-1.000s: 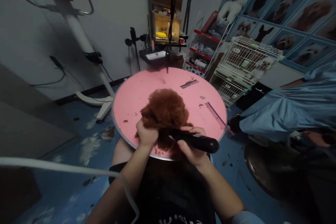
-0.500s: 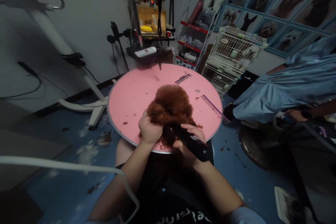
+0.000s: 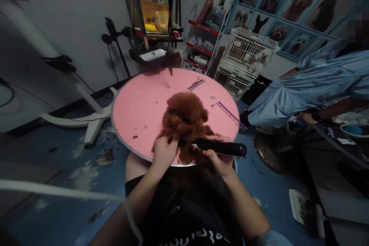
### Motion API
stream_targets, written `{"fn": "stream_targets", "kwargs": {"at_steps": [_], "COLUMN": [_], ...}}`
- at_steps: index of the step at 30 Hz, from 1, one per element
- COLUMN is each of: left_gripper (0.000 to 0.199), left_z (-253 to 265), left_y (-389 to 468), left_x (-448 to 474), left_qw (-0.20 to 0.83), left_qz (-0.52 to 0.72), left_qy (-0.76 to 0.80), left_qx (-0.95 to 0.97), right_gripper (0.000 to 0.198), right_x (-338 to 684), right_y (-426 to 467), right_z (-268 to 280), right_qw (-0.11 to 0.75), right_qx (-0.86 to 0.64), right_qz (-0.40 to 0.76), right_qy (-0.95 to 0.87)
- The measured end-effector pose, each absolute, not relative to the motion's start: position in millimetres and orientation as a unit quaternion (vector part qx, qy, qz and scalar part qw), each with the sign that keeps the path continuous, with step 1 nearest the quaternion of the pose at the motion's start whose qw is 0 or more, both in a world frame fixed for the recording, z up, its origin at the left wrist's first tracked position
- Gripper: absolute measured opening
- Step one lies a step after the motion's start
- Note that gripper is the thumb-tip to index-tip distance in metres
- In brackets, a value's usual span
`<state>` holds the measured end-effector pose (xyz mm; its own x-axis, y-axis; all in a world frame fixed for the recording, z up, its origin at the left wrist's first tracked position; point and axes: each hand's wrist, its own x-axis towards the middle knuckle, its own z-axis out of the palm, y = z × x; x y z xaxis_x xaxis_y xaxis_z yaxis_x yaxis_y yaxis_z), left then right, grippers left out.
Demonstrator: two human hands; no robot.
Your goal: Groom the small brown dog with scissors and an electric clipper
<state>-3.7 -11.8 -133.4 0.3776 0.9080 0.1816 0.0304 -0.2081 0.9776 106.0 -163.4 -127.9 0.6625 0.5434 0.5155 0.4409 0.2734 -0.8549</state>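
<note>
Our left hand (image 3: 165,153) holds the brown dog (image 3: 186,109) under its chin on the table (image 3: 135,103); our right hand (image 3: 223,164) grips a black clipper (image 3: 223,148). Cut tufts (image 3: 135,137) lie loose; what remains, we cannot tell.

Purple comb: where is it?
Head view: the purple comb lies across the right rim of the pink table, one end overhanging, right of the brown dog.

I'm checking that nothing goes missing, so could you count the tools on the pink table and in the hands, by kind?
Combs: 2, a purple comb overhanging the table edge and a dark comb
Scissors: 1 pair, by the dark comb
Clippers: 1, a black clipper in the right hand
Total: 4
</note>
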Motion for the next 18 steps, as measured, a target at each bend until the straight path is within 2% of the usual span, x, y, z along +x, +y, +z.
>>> {"fn": "stream_targets", "kwargs": {"at_steps": [4, 8, 13, 18], "left_gripper": [0.035, 0.04, 0.041, 0.037], "left_z": [-156, -157, -149, -147], "left_y": [-14, -13, -13, -15], "left_x": [3, 14, 13, 14], "left_qw": [0.665, 0.791, 0.833, 0.847], "left_qz": [0.338, 0.268, 0.223, 0.185], "left_qy": [0.346, 0.304, 0.254, 0.298], "left_qx": [0.569, 0.458, 0.439, 0.399], "right_gripper": [0.05, 0.043, 0.037, 0.041], "right_x": [118, 118, 110, 107], "right_y": [-147, -137, -138, -149], "right_z": [-130, -133, -123, -123], "right_qw": [0.64, 0.579, 0.495, 0.502], "right_qx": [-0.616, -0.669, -0.743, -0.709], "right_qz": [0.048, 0.117, 0.194, 0.265], "right_qy": [-0.457, -0.45, -0.407, -0.418]}}
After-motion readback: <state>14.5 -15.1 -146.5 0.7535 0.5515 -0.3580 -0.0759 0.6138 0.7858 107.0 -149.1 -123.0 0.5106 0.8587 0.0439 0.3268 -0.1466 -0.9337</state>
